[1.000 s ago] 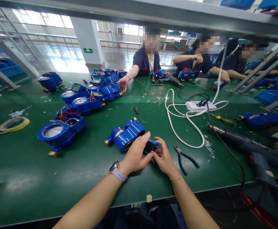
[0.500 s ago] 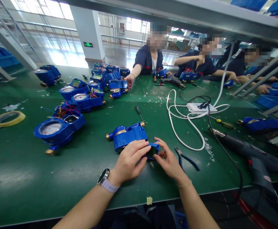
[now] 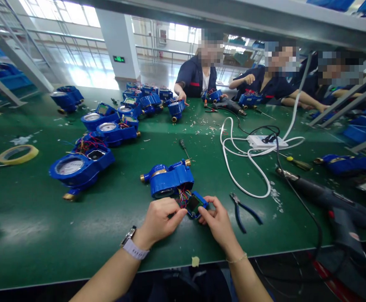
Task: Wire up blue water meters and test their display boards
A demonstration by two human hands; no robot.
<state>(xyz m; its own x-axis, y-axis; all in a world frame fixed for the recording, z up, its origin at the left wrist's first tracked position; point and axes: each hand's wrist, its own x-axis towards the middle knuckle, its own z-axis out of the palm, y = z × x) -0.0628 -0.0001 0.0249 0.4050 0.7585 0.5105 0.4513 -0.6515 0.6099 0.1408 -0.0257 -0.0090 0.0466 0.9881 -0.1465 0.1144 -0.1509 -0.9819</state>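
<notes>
A blue water meter (image 3: 167,179) with brass ends lies on the green table (image 3: 107,235) just beyond my hands. Coloured wires (image 3: 183,195) run from it to a small blue display module (image 3: 194,205). My left hand (image 3: 159,218), with a watch on the wrist, pinches the module's left side. My right hand (image 3: 217,220) pinches its right side with thumb and fingers. Both hands hold the module a little off the meter body.
Blue-handled pliers (image 3: 244,209) lie right of my right hand. A heat gun (image 3: 330,197), a screwdriver (image 3: 297,162) and a white power strip (image 3: 264,141) with looped cable sit to the right. Several blue meters (image 3: 79,165) line the left; a tape roll (image 3: 17,153) lies far left. People work across the table.
My hands have drawn the display module toward me, off the meter, so the coloured wires now show. A person opposite has pulled a meter toward themselves.
</notes>
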